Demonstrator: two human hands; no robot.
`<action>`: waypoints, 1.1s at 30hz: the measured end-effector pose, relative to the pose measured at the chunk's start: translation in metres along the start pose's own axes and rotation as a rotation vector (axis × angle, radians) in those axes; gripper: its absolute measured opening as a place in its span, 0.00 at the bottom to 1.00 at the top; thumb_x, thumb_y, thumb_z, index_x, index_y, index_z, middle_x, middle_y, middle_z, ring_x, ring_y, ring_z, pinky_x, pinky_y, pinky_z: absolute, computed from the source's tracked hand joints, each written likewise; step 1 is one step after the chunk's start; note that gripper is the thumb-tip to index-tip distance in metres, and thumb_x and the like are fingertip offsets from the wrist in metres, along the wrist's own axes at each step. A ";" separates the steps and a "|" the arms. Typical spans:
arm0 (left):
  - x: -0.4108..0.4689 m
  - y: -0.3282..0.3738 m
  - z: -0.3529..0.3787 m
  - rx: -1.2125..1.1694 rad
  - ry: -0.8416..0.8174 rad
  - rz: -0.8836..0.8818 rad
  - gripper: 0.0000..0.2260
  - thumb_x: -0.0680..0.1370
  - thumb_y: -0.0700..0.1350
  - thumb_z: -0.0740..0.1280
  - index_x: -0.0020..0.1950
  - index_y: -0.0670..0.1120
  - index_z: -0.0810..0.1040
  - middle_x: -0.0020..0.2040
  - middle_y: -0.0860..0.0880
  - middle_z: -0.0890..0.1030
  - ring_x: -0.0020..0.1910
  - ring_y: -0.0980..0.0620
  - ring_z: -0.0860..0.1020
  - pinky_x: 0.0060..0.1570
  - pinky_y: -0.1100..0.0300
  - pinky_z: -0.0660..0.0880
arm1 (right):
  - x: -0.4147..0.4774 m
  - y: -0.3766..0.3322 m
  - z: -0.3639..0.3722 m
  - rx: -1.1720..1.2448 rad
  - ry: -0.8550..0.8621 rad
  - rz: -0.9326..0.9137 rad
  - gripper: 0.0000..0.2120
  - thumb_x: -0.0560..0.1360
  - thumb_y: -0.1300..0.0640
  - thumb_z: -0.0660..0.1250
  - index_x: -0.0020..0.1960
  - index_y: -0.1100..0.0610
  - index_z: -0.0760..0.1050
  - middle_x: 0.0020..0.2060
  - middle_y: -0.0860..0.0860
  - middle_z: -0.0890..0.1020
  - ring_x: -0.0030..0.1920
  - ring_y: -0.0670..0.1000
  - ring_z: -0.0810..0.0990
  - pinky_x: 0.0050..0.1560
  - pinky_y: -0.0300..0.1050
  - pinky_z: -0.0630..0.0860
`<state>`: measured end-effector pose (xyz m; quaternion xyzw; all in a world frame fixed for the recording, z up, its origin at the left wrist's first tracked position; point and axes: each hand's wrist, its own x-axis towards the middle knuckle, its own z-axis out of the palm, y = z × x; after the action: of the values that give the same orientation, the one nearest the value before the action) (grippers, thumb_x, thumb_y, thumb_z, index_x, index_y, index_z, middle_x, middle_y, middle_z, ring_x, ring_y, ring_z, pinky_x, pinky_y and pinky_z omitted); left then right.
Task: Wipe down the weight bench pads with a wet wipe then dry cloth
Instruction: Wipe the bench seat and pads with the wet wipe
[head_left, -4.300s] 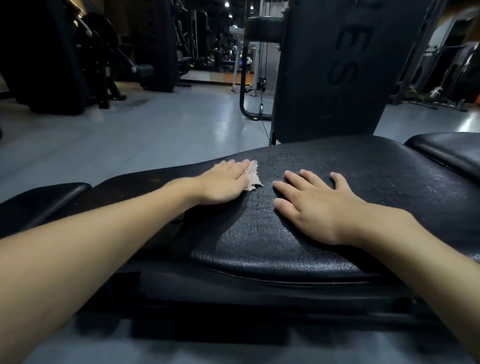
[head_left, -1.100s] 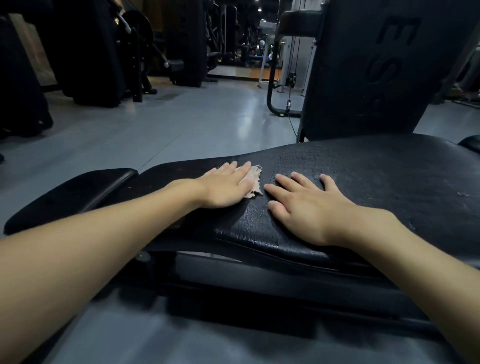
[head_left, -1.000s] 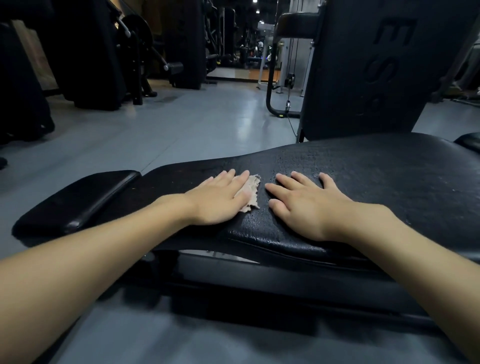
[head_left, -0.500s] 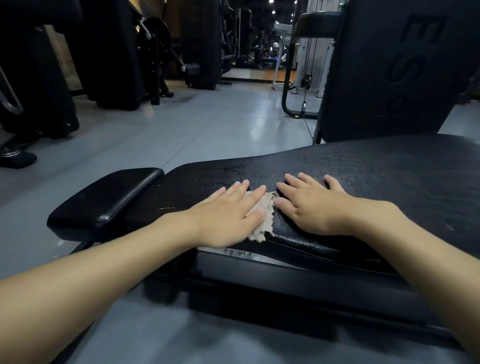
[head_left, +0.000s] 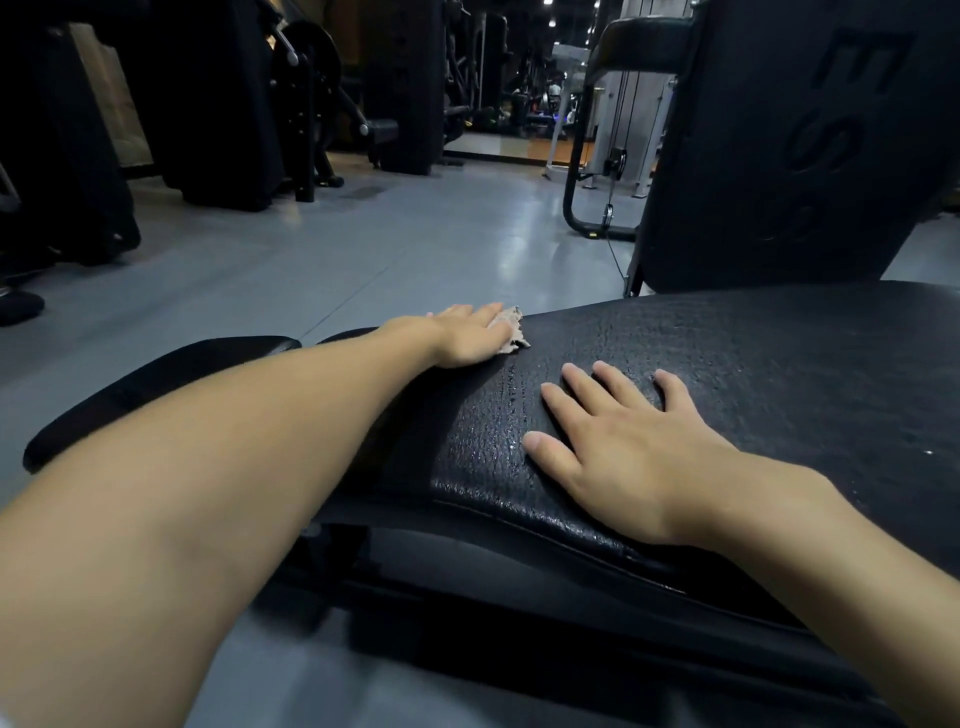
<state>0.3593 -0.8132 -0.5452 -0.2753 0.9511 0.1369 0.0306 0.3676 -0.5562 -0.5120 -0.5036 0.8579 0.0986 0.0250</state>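
Observation:
A wide black bench pad (head_left: 753, 374) with a cracked, textured skin fills the right and middle. My left hand (head_left: 462, 338) lies flat with straight fingers at the pad's far edge, pressing a small beige cloth (head_left: 511, 332) onto it; most of the cloth is hidden under the fingers. A glossy wet streak runs down the pad below the cloth. My right hand (head_left: 618, 441) rests flat on the pad nearer to me, fingers spread, holding nothing.
A smaller black pad (head_left: 156, 384) sits to the left of the big one. A tall black machine panel (head_left: 795, 140) stands just behind the bench. Dark gym machines (head_left: 218, 104) line the far left across the grey floor (head_left: 363, 249).
My left hand has slid the cloth from the pad's near edge away to its far edge. My right hand has stayed flat on the pad. The camera has shifted a little.

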 end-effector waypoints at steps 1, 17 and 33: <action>0.000 0.001 0.000 -0.003 0.002 -0.001 0.34 0.74 0.67 0.41 0.79 0.59 0.45 0.81 0.49 0.49 0.80 0.50 0.47 0.76 0.44 0.43 | 0.000 0.001 0.000 0.004 0.006 -0.001 0.34 0.79 0.34 0.36 0.80 0.48 0.43 0.80 0.49 0.43 0.79 0.51 0.40 0.74 0.67 0.40; -0.182 -0.003 0.025 0.063 -0.024 0.177 0.26 0.83 0.58 0.41 0.79 0.56 0.38 0.81 0.50 0.41 0.78 0.55 0.38 0.76 0.55 0.39 | -0.007 -0.004 -0.005 0.054 0.040 0.006 0.31 0.81 0.36 0.40 0.80 0.48 0.51 0.80 0.49 0.49 0.80 0.53 0.44 0.75 0.67 0.42; -0.193 -0.007 0.036 0.157 0.137 0.328 0.33 0.77 0.60 0.33 0.80 0.47 0.41 0.81 0.45 0.41 0.78 0.52 0.37 0.76 0.54 0.40 | 0.005 -0.026 0.005 0.020 0.053 -0.084 0.36 0.75 0.39 0.29 0.80 0.48 0.44 0.81 0.50 0.44 0.80 0.53 0.41 0.76 0.64 0.42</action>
<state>0.5260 -0.7094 -0.5558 -0.1223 0.9908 0.0466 -0.0354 0.3874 -0.5716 -0.5210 -0.5412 0.8374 0.0757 0.0115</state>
